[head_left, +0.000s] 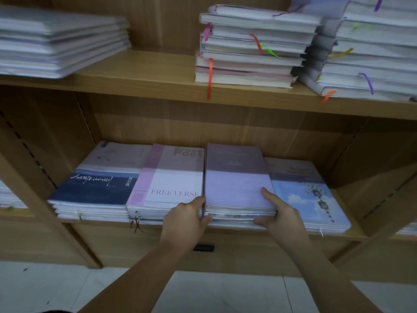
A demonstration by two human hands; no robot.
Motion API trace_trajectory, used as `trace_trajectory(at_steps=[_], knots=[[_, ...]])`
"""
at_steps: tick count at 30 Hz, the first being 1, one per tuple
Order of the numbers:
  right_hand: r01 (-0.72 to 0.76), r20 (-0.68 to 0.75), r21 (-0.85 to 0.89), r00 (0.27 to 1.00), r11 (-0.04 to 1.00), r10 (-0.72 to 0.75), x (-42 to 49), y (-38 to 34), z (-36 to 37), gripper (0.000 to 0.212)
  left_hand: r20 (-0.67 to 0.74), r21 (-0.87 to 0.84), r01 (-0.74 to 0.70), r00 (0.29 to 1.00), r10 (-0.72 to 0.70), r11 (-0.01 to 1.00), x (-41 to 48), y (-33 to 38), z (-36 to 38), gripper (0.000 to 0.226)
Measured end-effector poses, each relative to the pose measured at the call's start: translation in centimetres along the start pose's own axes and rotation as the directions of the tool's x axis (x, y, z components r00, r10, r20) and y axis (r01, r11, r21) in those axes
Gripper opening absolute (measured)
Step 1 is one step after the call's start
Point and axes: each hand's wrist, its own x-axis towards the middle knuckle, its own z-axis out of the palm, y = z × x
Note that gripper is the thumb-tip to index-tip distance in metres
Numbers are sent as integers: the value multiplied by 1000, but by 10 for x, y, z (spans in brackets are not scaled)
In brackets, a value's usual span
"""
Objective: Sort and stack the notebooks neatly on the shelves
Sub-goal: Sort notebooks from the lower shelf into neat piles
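On the lower shelf (356,233) lie four low stacks of notebooks side by side. A stack with a lilac cover (237,184) sits third from the left. My left hand (187,219) grips its near left corner, thumb on top and fingers under the edge. My right hand (279,215) holds its near right corner, thumb on the cover. Left of it lies a pink "FREE VERSE" stack (171,177), then a dark blue stack (99,179). To the right lies a sky-blue stack (309,195), partly under the lilac one.
The upper shelf (144,86) carries a blurred white stack (56,41) at left, a stack with ribbon markers (250,48) in the middle and another (370,48) at right. Wooden uprights flank the lower bay. A pale tiled floor (56,288) lies below.
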Motion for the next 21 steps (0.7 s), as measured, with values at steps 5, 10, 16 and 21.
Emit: trace_trajectory(at_steps=[5,10,16,21], knots=[[-1,-27,4,1000,1000,1,-2,-2,-2,81,-15,24,-17,1000,17,1000,1,5,2,23],[15,-33,-18,999,1000,-16,-2,-2,-3,81,-17,7,-47,999,48,999,2,2,3,22],[86,147,44,985,995,-92,-2,0,-23,68,-138,1,-181,974,179,983,5,3,-5,48],[89,52,45,994,995,-91,3,6,-19,43,-96,-125,-224,972,213,966,15,-2,-1,38]])
